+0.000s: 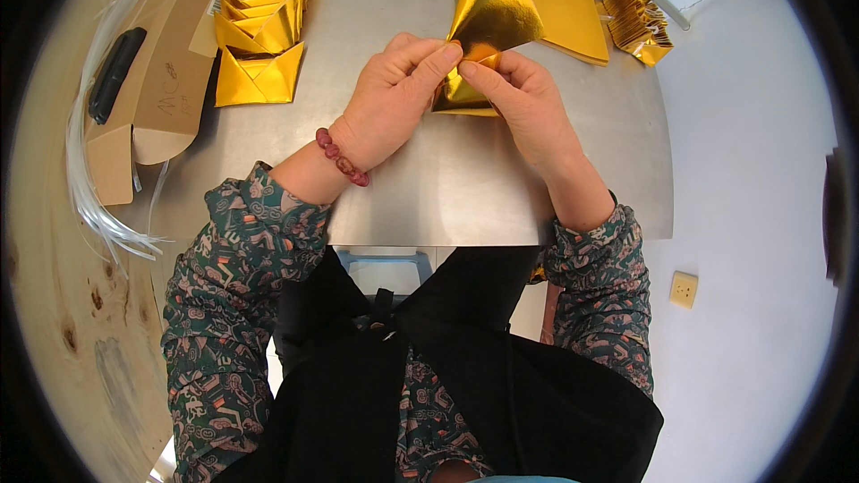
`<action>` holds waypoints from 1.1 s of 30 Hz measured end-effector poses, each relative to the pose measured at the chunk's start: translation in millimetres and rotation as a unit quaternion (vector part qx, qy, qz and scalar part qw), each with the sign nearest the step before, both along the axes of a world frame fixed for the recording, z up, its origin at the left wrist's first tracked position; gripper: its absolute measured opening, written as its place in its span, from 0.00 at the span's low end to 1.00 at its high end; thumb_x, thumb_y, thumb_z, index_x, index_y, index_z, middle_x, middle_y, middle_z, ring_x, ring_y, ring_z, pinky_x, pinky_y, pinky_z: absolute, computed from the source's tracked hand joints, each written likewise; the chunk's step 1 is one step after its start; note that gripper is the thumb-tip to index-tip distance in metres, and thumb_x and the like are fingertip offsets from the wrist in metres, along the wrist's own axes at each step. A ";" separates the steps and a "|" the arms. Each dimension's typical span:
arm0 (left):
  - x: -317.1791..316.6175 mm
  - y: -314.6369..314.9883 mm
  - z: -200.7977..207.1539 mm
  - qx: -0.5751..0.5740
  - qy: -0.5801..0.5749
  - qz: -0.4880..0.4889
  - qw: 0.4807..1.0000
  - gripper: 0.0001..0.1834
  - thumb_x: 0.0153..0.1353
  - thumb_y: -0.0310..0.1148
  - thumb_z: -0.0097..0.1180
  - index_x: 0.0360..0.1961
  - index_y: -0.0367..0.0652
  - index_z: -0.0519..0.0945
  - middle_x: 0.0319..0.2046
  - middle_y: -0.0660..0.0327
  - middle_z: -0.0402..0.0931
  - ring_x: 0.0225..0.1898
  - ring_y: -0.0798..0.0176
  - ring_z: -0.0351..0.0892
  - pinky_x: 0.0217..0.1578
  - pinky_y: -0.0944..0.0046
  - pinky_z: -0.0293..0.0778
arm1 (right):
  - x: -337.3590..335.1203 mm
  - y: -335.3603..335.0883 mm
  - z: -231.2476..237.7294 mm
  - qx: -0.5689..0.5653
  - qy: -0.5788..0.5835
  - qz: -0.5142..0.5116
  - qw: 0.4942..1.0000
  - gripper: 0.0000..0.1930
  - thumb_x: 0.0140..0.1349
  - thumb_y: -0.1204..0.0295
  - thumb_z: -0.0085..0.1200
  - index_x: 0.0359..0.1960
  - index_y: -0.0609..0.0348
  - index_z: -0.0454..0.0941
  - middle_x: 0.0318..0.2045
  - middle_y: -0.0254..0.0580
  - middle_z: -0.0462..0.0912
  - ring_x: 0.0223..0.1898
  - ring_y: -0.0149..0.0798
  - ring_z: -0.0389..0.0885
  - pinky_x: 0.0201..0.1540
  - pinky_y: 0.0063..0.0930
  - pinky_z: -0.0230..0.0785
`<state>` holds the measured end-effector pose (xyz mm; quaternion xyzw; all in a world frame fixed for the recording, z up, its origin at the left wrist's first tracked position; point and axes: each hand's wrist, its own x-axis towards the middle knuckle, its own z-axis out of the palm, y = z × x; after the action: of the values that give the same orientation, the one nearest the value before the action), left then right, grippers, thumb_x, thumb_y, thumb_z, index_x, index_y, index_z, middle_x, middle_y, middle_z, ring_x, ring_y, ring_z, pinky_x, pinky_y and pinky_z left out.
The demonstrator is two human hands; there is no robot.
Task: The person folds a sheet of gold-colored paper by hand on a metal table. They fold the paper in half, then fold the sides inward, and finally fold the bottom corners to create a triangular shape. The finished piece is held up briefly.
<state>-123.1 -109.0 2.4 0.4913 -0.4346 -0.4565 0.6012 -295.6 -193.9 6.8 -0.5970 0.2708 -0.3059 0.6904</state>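
Observation:
Both my hands hold one sheet of shiny gold foil paper [492, 13] over the far half of the metal table. Its upper part stands up in a curved flap, while the lower part is folded into a flat shape. My left hand [398, 94] pinches the paper's left side between thumb and fingers. On the right side, my right hand [528, 103] has its thumb pressed on the fold, fingers behind it. Just beyond lies a stack of flat gold paper [564, 13]. The fingertips behind the paper are hidden.
At the far left a row of folded gold paper pieces [259, 76] stands nested on the metal table [429, 206]. Beside it are a cardboard box [165, 98] with a black handle and a bundle of clear plastic strips [85, 179]. Pleated gold pieces [633, 18] lie far right, near the wall.

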 end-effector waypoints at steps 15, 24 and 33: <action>1.1 3.3 17.6 0.048 0.019 0.008 0.999 0.11 0.74 0.41 0.64 0.43 0.44 0.86 0.28 0.72 0.78 0.26 0.78 0.72 0.29 0.77 0.67 | -2.3 0.9 -0.1 -0.039 0.035 0.000 0.999 0.13 0.74 0.69 0.63 0.52 0.65 0.85 0.41 0.30 0.87 0.40 0.22 0.81 0.44 0.19 0.75; 9.4 -2.1 6.3 -0.026 0.084 -0.042 0.995 0.10 0.74 0.40 0.64 0.41 0.45 0.84 0.30 0.70 0.80 0.31 0.78 0.76 0.31 0.75 0.72 | -4.6 1.2 4.2 -0.043 0.001 0.022 0.999 0.12 0.72 0.69 0.63 0.50 0.65 0.85 0.39 0.28 0.86 0.39 0.20 0.79 0.45 0.19 0.74; 18.6 -1.6 15.8 0.063 0.036 -0.043 0.996 0.12 0.74 0.41 0.64 0.46 0.43 0.85 0.34 0.70 0.83 0.33 0.77 0.80 0.33 0.75 0.75 | -8.3 0.0 1.9 -0.030 0.032 0.038 0.998 0.12 0.72 0.69 0.63 0.51 0.65 0.86 0.40 0.28 0.86 0.40 0.21 0.80 0.45 0.19 0.74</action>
<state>-104.5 -110.7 18.2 0.4926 -0.4037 -0.5259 0.5637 -303.9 -193.9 8.6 -0.6370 0.2609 -0.2680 0.6740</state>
